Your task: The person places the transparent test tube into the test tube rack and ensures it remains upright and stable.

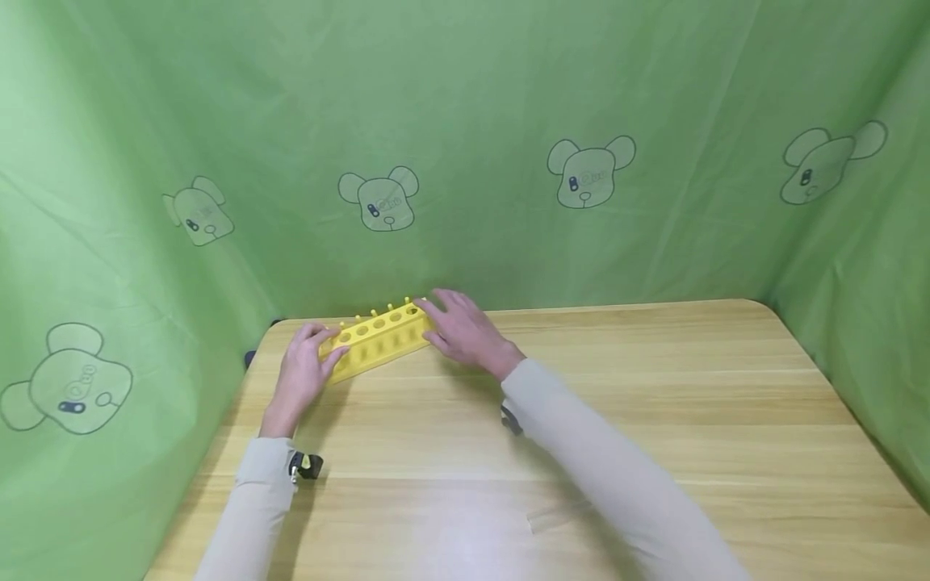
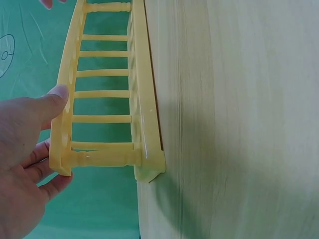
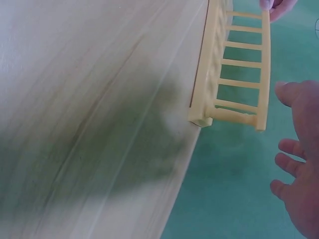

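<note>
A yellow test tube rack (image 1: 374,343) stands at the back left of the table, its top plate lined with round holes and a row of pegs along the back. My left hand (image 1: 299,367) grips the rack's left end; in the left wrist view the thumb (image 2: 59,93) lies on one side of the top plate and the fingers reach round the other. Beside the right end is my right hand (image 1: 468,332), fingers loosely spread. The right wrist view has this hand (image 3: 304,159) apart from the rack (image 3: 261,74), holding nothing.
A clear, narrow, tube-like thing (image 1: 555,516) lies on the wooden table (image 1: 676,387) near the front, partly behind the right sleeve. Green curtains (image 1: 465,121) with printed bear heads hang behind the table and at both sides.
</note>
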`<state>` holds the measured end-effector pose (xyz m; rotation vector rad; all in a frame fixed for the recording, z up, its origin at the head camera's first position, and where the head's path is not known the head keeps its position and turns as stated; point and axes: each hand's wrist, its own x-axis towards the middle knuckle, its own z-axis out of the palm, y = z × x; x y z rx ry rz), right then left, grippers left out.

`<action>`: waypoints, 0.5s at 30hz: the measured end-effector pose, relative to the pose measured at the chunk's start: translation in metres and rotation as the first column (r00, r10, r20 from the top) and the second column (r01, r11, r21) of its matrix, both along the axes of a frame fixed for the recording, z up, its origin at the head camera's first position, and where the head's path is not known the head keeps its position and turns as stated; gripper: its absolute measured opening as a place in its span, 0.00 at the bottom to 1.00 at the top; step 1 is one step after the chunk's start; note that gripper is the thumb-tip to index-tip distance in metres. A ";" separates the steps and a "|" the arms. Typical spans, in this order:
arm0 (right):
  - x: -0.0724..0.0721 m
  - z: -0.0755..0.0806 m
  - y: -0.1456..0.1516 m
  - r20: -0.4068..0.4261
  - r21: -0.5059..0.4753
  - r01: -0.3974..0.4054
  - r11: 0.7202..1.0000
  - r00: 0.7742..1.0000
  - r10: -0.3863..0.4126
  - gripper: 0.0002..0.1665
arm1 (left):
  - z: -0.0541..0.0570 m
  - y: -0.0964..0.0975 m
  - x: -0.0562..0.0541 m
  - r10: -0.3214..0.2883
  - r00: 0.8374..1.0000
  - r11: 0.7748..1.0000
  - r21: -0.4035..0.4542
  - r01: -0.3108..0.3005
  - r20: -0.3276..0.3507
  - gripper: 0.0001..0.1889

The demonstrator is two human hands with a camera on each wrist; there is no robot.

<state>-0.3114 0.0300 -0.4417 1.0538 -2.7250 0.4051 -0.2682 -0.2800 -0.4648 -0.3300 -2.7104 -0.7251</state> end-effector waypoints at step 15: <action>-0.013 -0.012 -0.019 0.005 0.008 -0.013 1.000 1.000 0.013 0.34 | -0.002 0.000 -0.002 -0.003 1.000 1.000 0.030 0.004 -0.030 0.22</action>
